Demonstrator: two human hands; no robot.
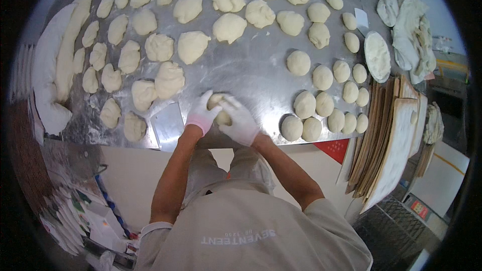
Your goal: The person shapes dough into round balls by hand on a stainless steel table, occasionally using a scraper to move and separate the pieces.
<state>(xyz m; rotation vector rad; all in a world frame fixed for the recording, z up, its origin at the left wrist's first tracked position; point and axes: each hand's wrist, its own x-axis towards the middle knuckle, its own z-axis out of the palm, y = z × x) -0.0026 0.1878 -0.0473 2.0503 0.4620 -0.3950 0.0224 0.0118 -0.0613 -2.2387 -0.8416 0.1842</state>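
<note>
Dough (223, 118) is cupped between the gloved left hand (202, 112) and right hand (241, 123), near the front edge of the metal desk (261, 83). The fingers (234, 109) of both are curved against it (whether one piece or two is held cannot be told). Thirteen smooth balls (324, 104) are grouped to the right; one rectangular plate (169, 125) is laid left of the hands.
</note>
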